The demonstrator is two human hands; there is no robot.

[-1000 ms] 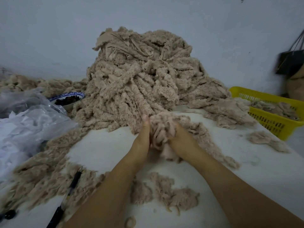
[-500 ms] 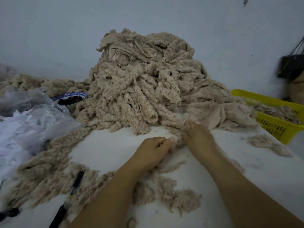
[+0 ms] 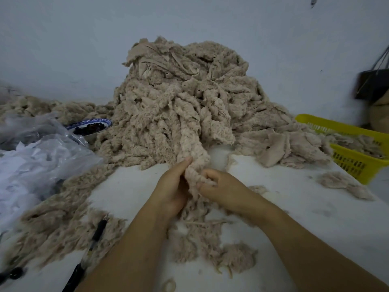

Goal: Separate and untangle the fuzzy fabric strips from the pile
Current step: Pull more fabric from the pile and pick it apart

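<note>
Just below the pile [image 3: 185,98] at 12 o'clock, both hands met on one fuzzy strip [image 3: 193,148] hanging from it. Right hand [image 3: 221,188] curled its fingers round the strip's end; left hand [image 3: 172,186] seemingly pinched it, thumb hidden. Forearms converged from 6 o'clock. Bare table [image 3: 294,218] lay toward 4 o'clock, short of the yellow basket [image 3: 357,161].

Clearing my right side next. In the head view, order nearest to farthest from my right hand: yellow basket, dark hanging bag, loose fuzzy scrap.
From the right hand:
1. Loose fuzzy scrap, on the table, right.
2. Yellow basket, table's right edge.
3. Dark hanging bag, by the far wall.
</note>
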